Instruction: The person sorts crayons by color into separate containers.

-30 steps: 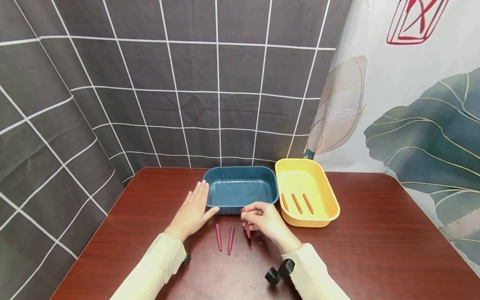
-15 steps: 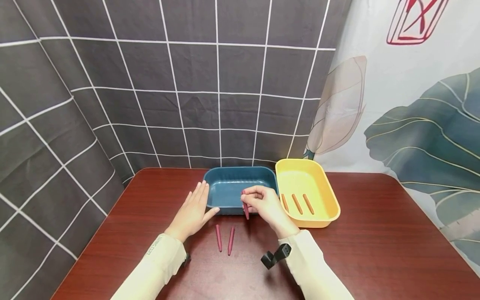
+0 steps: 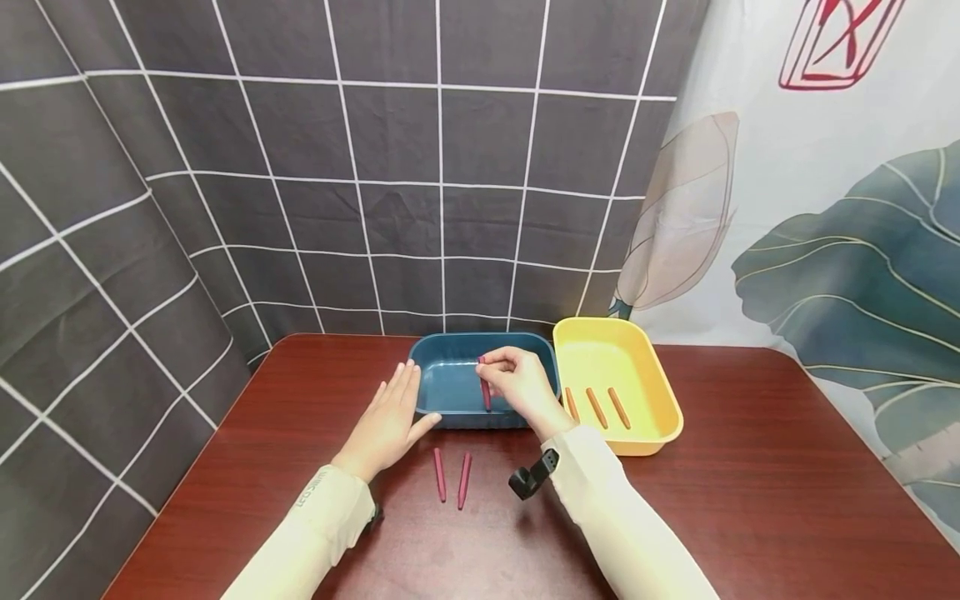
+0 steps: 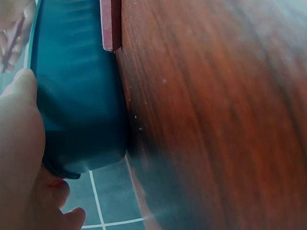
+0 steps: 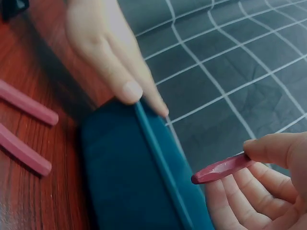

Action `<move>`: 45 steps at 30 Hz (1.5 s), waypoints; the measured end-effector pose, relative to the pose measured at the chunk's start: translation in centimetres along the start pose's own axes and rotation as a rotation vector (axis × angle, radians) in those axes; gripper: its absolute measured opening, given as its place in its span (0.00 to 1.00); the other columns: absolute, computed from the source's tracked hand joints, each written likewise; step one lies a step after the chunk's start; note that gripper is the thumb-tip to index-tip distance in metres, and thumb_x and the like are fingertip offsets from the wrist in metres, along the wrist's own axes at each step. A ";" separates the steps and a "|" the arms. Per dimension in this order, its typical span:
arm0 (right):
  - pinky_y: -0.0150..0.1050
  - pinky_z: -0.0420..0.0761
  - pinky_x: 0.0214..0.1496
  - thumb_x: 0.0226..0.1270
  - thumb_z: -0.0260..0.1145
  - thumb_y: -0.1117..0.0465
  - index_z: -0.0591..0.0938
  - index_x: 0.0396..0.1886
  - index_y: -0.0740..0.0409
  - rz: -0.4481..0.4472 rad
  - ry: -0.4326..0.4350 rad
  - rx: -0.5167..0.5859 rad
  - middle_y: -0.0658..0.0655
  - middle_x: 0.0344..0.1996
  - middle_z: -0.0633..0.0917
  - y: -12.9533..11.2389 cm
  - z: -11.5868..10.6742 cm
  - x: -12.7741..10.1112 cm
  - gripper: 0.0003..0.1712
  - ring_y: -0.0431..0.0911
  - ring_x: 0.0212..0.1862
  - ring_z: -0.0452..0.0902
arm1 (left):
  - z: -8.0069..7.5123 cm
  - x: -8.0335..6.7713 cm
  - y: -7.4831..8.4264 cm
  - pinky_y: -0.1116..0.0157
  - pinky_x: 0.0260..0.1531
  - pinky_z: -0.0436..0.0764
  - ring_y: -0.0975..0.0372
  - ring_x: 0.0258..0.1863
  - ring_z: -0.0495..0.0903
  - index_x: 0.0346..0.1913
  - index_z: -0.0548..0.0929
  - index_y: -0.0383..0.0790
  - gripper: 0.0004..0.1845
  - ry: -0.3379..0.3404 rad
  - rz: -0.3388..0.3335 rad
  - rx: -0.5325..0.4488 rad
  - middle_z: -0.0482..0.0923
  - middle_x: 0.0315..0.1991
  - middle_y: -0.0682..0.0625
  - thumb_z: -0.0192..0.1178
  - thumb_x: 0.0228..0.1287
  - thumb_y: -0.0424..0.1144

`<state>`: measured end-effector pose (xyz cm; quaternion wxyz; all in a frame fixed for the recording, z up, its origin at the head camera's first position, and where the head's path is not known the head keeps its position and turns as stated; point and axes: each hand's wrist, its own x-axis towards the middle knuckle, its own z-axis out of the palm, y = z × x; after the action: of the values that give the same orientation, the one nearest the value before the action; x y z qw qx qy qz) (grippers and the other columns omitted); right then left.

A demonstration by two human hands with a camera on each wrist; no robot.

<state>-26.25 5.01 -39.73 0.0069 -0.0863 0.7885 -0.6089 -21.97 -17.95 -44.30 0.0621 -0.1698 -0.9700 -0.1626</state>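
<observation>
In the head view my right hand (image 3: 521, 385) pinches a dark red crayon (image 3: 485, 393) between thumb and fingers, above the inside of the blue bin (image 3: 468, 421). The right wrist view shows that crayon (image 5: 223, 168) past the bin's rim, its narrowed tip pointing away from the hand. My left hand (image 3: 386, 425) lies with straight fingers against the bin's left end, thumb at the front corner; the left wrist view shows the thumb (image 4: 24, 88) touching the rim. Two more dark red crayons, a left one (image 3: 439, 475) and a right one (image 3: 464, 481), lie on the table before the bin.
A yellow bin (image 3: 667, 425) stands right beside the blue one, with three orange crayons (image 3: 597, 408) lying inside. Both bins are near the back edge of the reddish-brown table (image 3: 765, 492). Dark gridded cloth (image 3: 390, 217) hangs behind.
My right hand has lifted the crayon off the table and carried it forward over the front rim of the blue bin. The left hand has stayed in place.
</observation>
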 end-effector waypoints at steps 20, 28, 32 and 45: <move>0.38 0.87 0.30 0.64 0.73 0.68 0.82 0.37 0.69 0.145 -0.009 0.048 0.60 0.27 0.87 0.7 2.9 3.7 0.09 0.41 0.22 0.82 | -0.1 0.2 -0.1 0.43 0.75 0.53 0.44 0.80 0.45 0.78 0.51 0.25 0.47 -0.028 -0.008 0.014 0.49 0.79 0.33 0.53 0.75 0.60; 0.36 0.85 0.24 0.63 0.72 0.69 0.83 0.33 0.69 0.226 -0.056 -0.033 0.58 0.21 0.84 2.1 4.1 4.6 0.06 0.38 0.15 0.79 | 0.1 0.0 -0.1 0.44 0.75 0.50 0.44 0.80 0.44 0.79 0.50 0.26 0.48 -0.050 -0.017 0.002 0.48 0.80 0.34 0.53 0.75 0.60; 0.35 0.85 0.24 0.63 0.71 0.69 0.83 0.31 0.69 0.206 -0.085 -0.072 0.58 0.19 0.84 2.4 4.5 4.9 0.06 0.38 0.14 0.79 | 0.1 0.1 -0.2 0.44 0.75 0.51 0.45 0.80 0.44 0.79 0.50 0.27 0.47 -0.038 -0.012 0.014 0.47 0.80 0.35 0.53 0.75 0.60; 0.38 0.86 0.29 0.65 0.69 0.67 0.84 0.32 0.65 0.100 -0.066 -0.230 0.61 0.24 0.87 0.7 3.6 3.4 0.04 0.40 0.19 0.79 | 0.2 0.0 -0.3 0.43 0.74 0.54 0.43 0.79 0.47 0.78 0.53 0.25 0.46 0.002 0.013 0.012 0.50 0.79 0.33 0.54 0.75 0.58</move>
<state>-29.24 1.25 -40.97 0.0533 -0.0673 0.8558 -0.5102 -22.06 -18.17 -44.59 0.0654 -0.1756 -0.9697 -0.1567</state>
